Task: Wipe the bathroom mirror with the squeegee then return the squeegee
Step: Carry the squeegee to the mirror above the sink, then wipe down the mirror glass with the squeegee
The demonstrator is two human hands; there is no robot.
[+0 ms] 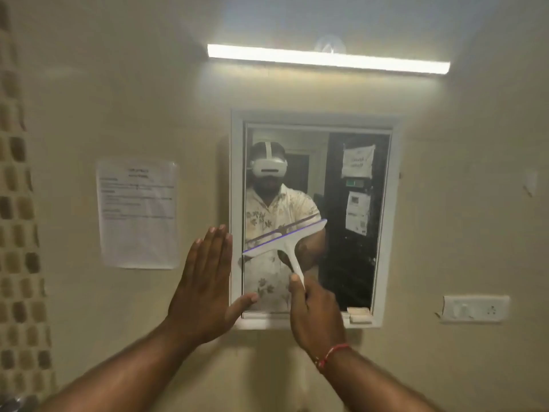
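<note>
A white-framed bathroom mirror (350, 239) hangs on the beige wall straight ahead. My right hand (316, 313) grips the handle of a white squeegee (286, 237) with a purple blade edge. Its blade lies tilted against the lower left of the glass, higher on the right. My left hand (205, 286) is flat and open against the wall at the mirror's left frame, its thumb reaching over the frame's lower corner. The glass reflects a person wearing a headset.
A printed paper sheet (138, 214) is stuck to the wall left of the mirror. A tube light (326, 58) glows above. A switch and socket plate (475, 309) sits at the right. A small block (360, 315) rests on the mirror's bottom ledge. Mosaic tiles (17, 233) run down the far left.
</note>
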